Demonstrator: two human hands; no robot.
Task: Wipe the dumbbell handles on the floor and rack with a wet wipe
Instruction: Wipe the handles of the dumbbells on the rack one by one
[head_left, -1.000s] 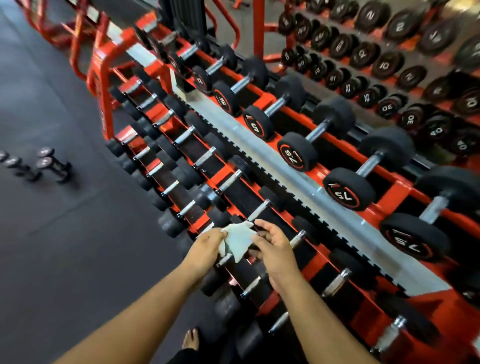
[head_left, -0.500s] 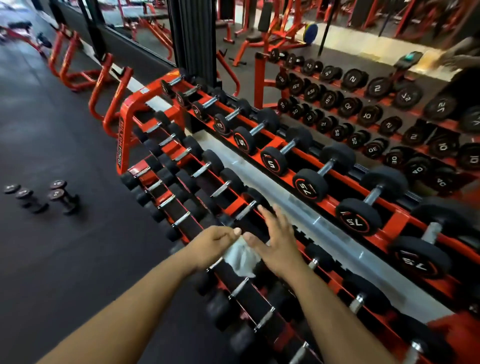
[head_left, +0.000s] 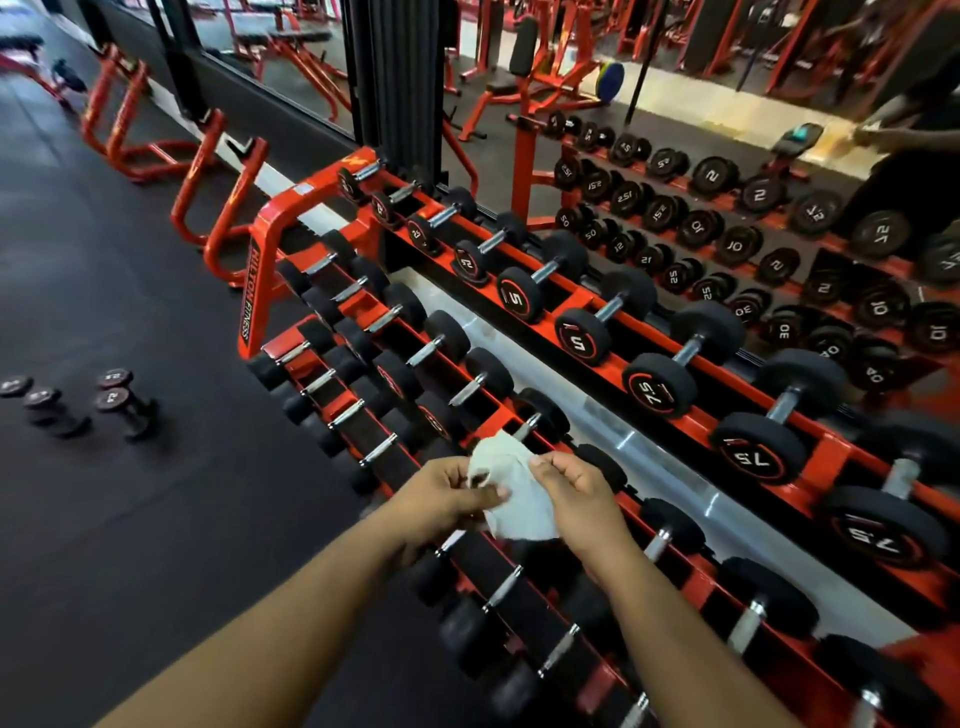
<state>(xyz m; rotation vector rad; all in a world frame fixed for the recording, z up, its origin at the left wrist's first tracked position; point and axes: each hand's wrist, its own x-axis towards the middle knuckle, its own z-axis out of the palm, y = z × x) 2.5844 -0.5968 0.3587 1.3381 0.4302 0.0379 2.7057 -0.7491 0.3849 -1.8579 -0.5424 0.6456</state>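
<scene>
A crumpled white wet wipe hangs between both my hands above the lower tiers of the red dumbbell rack. My left hand pinches its left side and my right hand pinches its right edge. Black dumbbells with chrome handles fill the rack's tiers below and beyond the wipe. Three small dumbbells stand on the dark floor at the left.
A mirror behind the rack reflects more dumbbells and gym machines. Red floor stands line the wall beyond the rack's left end. Dark rubber floor stretches to the left of the rack.
The view has lifted toward the rack's far end. Both hands rose off the lower handles with the wipe and now hold it up between them, more spread out.
</scene>
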